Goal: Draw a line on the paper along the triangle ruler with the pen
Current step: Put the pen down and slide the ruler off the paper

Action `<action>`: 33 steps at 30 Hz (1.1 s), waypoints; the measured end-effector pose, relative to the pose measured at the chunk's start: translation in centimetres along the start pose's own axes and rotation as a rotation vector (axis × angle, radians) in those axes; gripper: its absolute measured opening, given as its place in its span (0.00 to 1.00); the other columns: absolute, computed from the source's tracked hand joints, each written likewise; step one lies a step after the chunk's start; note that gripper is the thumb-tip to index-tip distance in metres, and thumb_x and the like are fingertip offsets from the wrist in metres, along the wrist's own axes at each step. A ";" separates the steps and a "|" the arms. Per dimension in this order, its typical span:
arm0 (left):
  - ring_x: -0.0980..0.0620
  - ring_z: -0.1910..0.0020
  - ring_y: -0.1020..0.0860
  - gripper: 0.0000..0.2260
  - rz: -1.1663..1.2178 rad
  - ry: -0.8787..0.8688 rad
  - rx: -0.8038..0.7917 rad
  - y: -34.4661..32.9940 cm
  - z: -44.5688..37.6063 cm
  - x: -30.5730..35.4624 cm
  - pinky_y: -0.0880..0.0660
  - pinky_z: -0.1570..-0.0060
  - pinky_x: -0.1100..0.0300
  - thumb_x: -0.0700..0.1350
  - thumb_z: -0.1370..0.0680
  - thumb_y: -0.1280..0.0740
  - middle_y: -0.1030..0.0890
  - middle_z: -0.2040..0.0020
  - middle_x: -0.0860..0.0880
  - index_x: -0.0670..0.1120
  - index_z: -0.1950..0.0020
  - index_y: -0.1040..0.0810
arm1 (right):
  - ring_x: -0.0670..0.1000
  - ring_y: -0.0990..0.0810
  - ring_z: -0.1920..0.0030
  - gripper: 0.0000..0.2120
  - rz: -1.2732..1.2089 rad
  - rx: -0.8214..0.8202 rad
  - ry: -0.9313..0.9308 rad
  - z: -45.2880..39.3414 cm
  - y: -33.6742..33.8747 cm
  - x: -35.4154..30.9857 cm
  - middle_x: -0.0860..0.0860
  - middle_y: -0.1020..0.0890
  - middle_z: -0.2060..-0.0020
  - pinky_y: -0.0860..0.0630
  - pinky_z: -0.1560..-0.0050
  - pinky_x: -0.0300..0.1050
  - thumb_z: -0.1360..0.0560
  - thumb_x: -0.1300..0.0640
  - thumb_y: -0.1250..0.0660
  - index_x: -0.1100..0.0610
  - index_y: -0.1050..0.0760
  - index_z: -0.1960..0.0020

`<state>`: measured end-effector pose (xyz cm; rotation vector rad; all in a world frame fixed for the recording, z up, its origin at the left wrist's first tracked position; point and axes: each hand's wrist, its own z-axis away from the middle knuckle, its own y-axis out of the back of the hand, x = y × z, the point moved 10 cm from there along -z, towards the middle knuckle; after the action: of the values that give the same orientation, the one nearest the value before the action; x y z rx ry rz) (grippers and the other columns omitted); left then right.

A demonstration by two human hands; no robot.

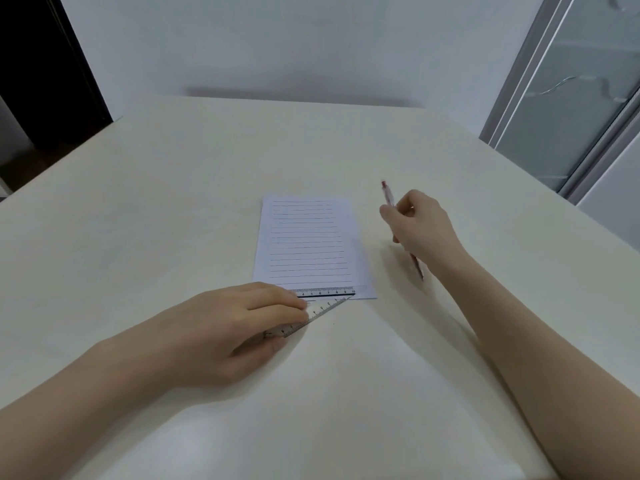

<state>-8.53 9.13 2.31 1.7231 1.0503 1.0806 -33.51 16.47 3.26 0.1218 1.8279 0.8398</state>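
Material: clear plastic triangle ruler (323,304), thin and stiff; judged light and prone to skate on smooth paper unless pressed flat.
Hold point, ruler: press from above on the flat face, well back from the working edge, so that the pen tip passes freely.
Ruler appearance: transparent, printed scale along its far edge and along the slanted edge; a dark bar shows just under the far scale.
Ruler location: across the near end of the paper (308,240), its near corner overhanging onto the desk (173,202).
Paper: single white sheet, already ruled with many parallel lines; judged limp and easily shifted, so the pressing hand must pin it as well.
Left hand (228,327): laid flat on the ruler's left part, fingers extended and close together, thumb at the near edge; pressing down, not gripping.
Pen (389,195): slim, with reddish barrel and cap end; judged rigid and light.
Right hand (420,225): closed around the pen at mid-barrel, raised off the desk to the right of the paper, well apart from the ruler.
Pen tip: points down and toward the person; not touching the paper.
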 end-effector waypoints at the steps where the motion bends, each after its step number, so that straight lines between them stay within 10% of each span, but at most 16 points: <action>1: 0.54 0.41 0.23 0.15 0.002 -0.001 -0.001 0.0 0.0 0.0 0.23 0.50 0.57 0.45 0.23 0.40 0.21 0.39 0.51 0.46 0.38 0.22 | 0.50 0.27 0.70 0.08 0.046 0.011 0.035 -0.1 0.0 -0.1 0.51 0.24 0.67 0.32 0.71 0.37 0.27 0.53 0.38 0.58 0.31 0.59; 8: 0.55 0.41 0.24 0.15 0.010 -0.007 0.002 0.0 0.0 -0.1 0.23 0.50 0.57 0.45 0.23 0.40 0.22 0.39 0.53 0.48 0.38 0.23 | 0.55 0.26 0.63 0.14 0.233 -0.057 0.137 -0.2 -1.7 -0.1 0.53 0.26 0.62 0.32 0.67 0.45 0.25 0.59 0.36 0.60 0.34 0.41; 12: 0.55 0.41 0.24 0.15 0.015 -0.009 0.002 0.0 0.2 -0.1 0.23 0.50 0.56 0.46 0.23 0.40 0.22 0.39 0.53 0.47 0.38 0.23 | 0.60 0.25 0.52 0.13 0.388 -0.081 0.159 -0.3 -2.6 0.0 0.57 0.24 0.53 0.27 0.53 0.51 0.24 0.57 0.37 0.61 0.30 0.42; 33: 0.54 0.39 0.25 0.15 0.010 0.023 -0.015 0.3 -0.1 -0.2 0.24 0.48 0.56 0.46 0.23 0.39 0.22 0.39 0.52 0.46 0.38 0.22 | 0.57 0.26 0.48 0.20 0.353 -0.092 0.130 -0.3 -2.4 0.3 0.58 0.25 0.46 0.31 0.53 0.47 0.24 0.51 0.37 0.58 0.32 0.36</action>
<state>-8.62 8.86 2.62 1.7095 1.0463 1.1138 -33.16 14.66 1.68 0.3458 1.9143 1.2001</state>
